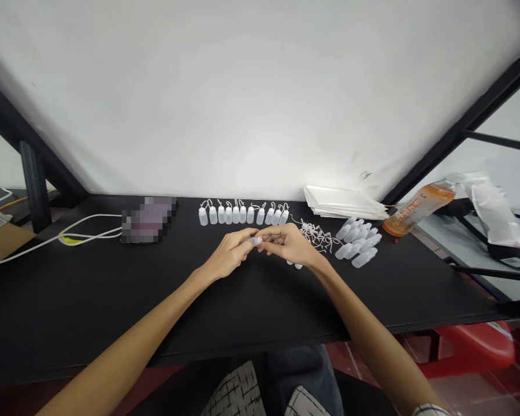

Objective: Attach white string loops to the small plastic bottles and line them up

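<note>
Above the middle of the table, my left hand [233,253] grips a small translucent plastic bottle [254,240], which lies tilted on its side and points right. My right hand [292,244] is closed at the bottle's white top end, thumb and fingers pinched on it. Fingers partly hide that end, so I cannot tell how the cap sits. Beside my right hand lies a loose heap of white cord loops [315,236]. A cluster of capless small bottles [359,240] lies right of the heap. White pieces [295,265] show partly from under my right hand.
Several capped bottles with cord loops [236,215] stand in a row by the wall. A stack of white sheets [344,202] and an orange drink bottle [418,209] are at the back right. A blurred phone [148,221] with a white cable [91,218] lies left.
</note>
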Tool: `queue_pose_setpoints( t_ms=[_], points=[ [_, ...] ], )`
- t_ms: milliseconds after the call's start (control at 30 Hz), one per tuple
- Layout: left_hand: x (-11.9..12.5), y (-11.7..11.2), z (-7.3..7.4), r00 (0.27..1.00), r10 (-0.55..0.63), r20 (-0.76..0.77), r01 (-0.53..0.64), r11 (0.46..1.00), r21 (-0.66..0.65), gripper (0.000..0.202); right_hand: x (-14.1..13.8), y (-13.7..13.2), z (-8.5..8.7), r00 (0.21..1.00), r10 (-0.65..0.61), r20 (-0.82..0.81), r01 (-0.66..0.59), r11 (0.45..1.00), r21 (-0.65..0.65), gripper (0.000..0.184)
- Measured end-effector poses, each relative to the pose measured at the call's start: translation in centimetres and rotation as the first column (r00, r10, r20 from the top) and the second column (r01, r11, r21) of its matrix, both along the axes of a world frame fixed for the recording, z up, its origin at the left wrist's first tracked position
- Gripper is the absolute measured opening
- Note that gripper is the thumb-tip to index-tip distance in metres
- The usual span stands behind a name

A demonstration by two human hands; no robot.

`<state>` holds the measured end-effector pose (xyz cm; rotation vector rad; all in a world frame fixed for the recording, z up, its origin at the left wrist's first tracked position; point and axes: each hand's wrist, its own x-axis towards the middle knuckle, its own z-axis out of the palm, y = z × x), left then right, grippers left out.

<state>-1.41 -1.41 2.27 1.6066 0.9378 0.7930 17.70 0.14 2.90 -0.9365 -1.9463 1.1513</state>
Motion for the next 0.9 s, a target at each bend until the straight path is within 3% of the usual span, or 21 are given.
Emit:
queue_pose_setpoints(
  t_ms=[233, 467, 700, 900],
  points=[
    [-0.17, 0.22, -0.06, 0.981, -0.032, 0.189, 0.066, 0.982, -0.178, 0.032, -0.15, -0.08, -0.01, 0.998, 0.036, -0.057, -0.038, 0.999, -0.038, 0.025],
    [-0.45, 0.75, -0.18, 0.934, -0.059, 0.353, 0.16, 0.951, -0.266, 0.057, 0.08, -0.11, 0.43, 0.996, 0.051, -0.07, -0.055, 0.997, -0.062, 0.028],
    [-0.33, 0.68, -0.16, 0.945, -0.068, 0.319, 0.146, 0.962, -0.23, 0.055, 0.09, -0.06, 0.27, 0.998, 0.04, -0.052, -0.043, 0.998, -0.048, 0.03],
    [-0.33, 0.79, -0.06, 0.972, -0.079, 0.22, 0.096, 0.993, -0.065, 0.044, -0.04, -0.11, 0.27, 0.998, -0.001, -0.066, -0.002, 0.999, -0.035, 0.033]
  ],
)
